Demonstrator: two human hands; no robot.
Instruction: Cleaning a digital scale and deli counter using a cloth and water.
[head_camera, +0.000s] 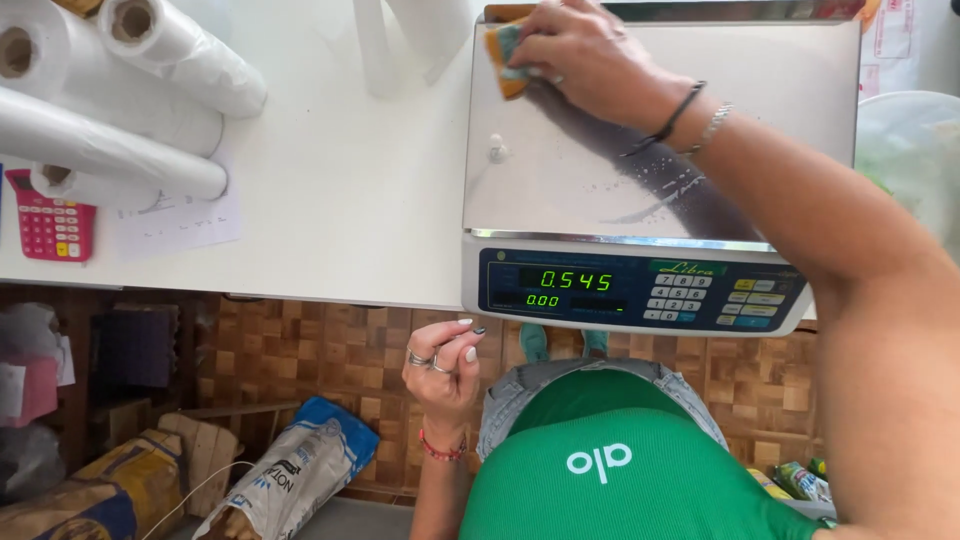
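While the right hand (585, 55) presses a yellow-green sponge (505, 60) at 12 o'clock on the steel scale pan (560, 190), its fingers (545, 50) are curled tight over the sponge. Left hand (445, 365) hangs off the counter (340, 200) edge at 6 o'clock, fingers loosely curled, holding nothing. Bag rolls (110, 100) and a pink calculator (52, 222) lie at 9–10 o'clock.

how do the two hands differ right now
The right hand reaches out over the scale's steel tray, pressing a sponge onto it; the left hand hangs loosely curled below the counter edge, holding nothing. The left wears rings, the right none visible. Both wrists carry bracelets.
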